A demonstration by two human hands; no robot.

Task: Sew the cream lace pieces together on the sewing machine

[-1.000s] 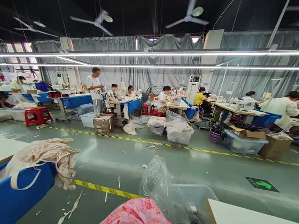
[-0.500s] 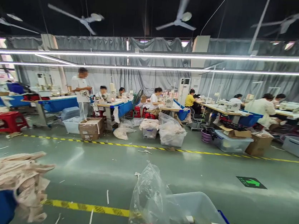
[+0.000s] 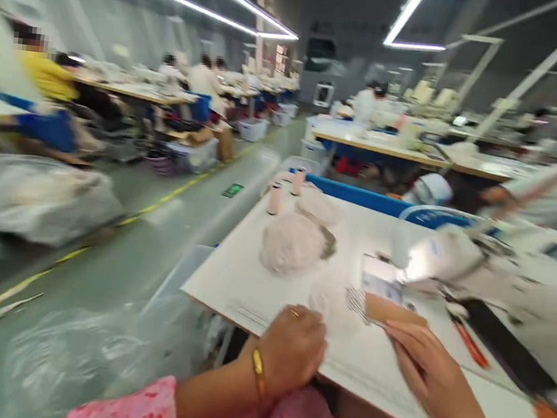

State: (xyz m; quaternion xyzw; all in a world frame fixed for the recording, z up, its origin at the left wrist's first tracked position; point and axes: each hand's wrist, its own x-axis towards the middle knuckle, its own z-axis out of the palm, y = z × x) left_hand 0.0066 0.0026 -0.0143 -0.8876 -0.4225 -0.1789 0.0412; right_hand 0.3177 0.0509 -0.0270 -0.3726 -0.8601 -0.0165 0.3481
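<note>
Blurred by motion, my left hand (image 3: 293,348) is closed in a fist at the front edge of the white sewing table (image 3: 230,284). Pale fabric (image 3: 322,294) lies just beyond its knuckles; what the fist holds, if anything, is hidden. Over the tabletop, my right hand (image 3: 434,371) has its fingers stretched out, the tips at a tan, flat-looking piece (image 3: 392,310) with a striped end (image 3: 356,302). Behind them is a lit sewing machine (image 3: 447,255). Farther left on the table are a pale fabric bundle (image 3: 292,244) and two thread spools (image 3: 274,198).
Red-handled snips (image 3: 472,342) and a dark flat strip (image 3: 509,343) lie on the right. Clear plastic (image 3: 75,353) and a clear bin (image 3: 174,284) stand left of the table. A person (image 3: 552,193) is at the right; other people sit at sewing tables along the aisle (image 3: 198,206).
The view has swung right and down from the aisle to the sewing table. Both my hands, out of sight before, are now in view.
</note>
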